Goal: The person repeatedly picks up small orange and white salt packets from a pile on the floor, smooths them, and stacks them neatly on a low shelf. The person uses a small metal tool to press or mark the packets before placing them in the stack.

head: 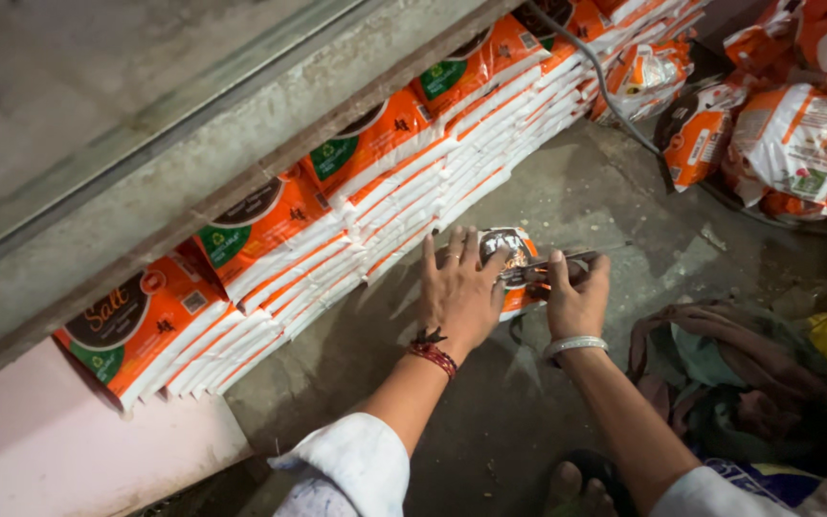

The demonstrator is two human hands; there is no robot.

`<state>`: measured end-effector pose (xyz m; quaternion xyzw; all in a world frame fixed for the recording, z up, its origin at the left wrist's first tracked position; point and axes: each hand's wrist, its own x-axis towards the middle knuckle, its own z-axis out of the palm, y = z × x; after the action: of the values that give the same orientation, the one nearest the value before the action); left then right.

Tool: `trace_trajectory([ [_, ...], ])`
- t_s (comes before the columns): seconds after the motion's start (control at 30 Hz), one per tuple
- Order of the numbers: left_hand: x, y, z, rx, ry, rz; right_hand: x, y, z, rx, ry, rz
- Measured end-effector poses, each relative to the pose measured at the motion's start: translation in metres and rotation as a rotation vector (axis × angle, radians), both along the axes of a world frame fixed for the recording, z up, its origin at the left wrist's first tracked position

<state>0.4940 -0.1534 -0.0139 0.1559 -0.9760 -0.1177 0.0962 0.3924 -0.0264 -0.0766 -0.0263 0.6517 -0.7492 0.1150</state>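
My left hand point(458, 287) lies flat, fingers spread, on an orange-and-white packet point(512, 251) on the grey floor. My right hand point(576, 292) is closed around a dark tool point(540, 273) held against the packet's edge. A red thread band is on my left wrist, a silver bangle on my right. Much of the packet is hidden under my hands.
Stacks of the same packets point(337, 211) lean in a long row under a concrete ledge point(193, 172). Filled loose packets point(787, 124) pile at the upper right. A dark cable point(614, 105) crosses the floor. Crumpled cloth point(720, 373) lies at right, my foot point(576, 488) below.
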Motion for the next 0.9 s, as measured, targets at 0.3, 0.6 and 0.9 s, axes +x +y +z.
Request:
trace_trajectory([
  [0.3,-0.001,-0.005,0.016,-0.023,0.079,-0.035,-0.018,0.014,0.003,0.444,0.032,0.046],
  [0.6,-0.007,0.002,-0.024,0.593,0.283,0.658,-0.043,0.032,-0.019,0.754,0.196,0.211],
  [0.9,-0.017,-0.011,-0.022,1.463,0.344,0.682,-0.027,0.002,0.006,0.510,0.126,0.058],
])
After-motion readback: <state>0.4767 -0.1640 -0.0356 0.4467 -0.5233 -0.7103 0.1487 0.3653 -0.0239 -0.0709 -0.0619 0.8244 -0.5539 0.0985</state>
